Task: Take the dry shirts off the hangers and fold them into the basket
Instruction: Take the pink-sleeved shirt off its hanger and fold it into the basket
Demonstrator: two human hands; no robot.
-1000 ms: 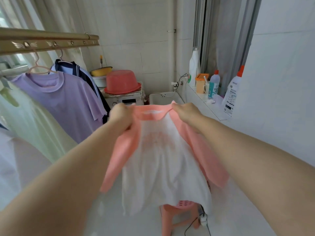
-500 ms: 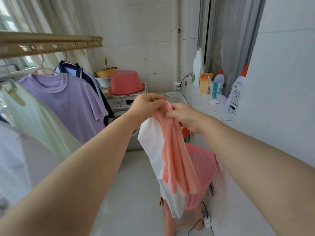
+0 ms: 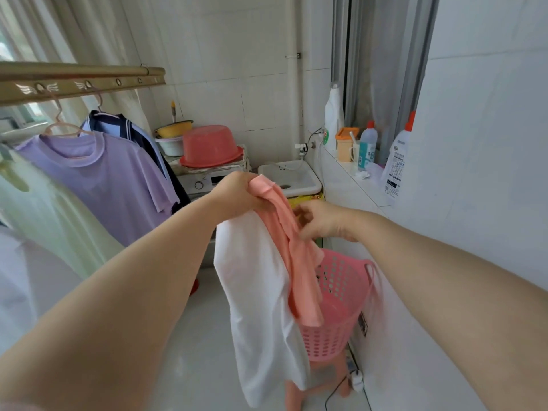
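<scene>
The shirt (image 3: 258, 280), white in the body with pink sleeves, hangs doubled lengthwise from the left hand (image 3: 240, 195), which is clenched on the bunched shoulders and collar at the top. Its long axis runs straight down, 12 to 6 o'clock, the hem low near the floor and the pink sleeves draped along its 3 o'clock edge. The right hand (image 3: 321, 218) sits just at 3 o'clock of that grip and a little lower, fingers loosely curled against the pink cloth; whether it pinches the fabric or only touches it I cannot tell. The basket (image 3: 341, 315) stands on a pink stool at about 5 o'clock of the right hand, directly below it, its mouth open upward, and the hanging sleeves overlap its near rim. So the right hand is the nearer one both to the shirt's free length and to the basket. The coming fold, by my judgement, turns on that vertical hang: the right hand would have to slide toward 6 o'clock along the cloth to catch the middle or hem and bring it up across. Other shirts, a purple one (image 3: 100, 179) among them, hang on hangers at 9 o'clock, well apart, not yet taken.
</scene>
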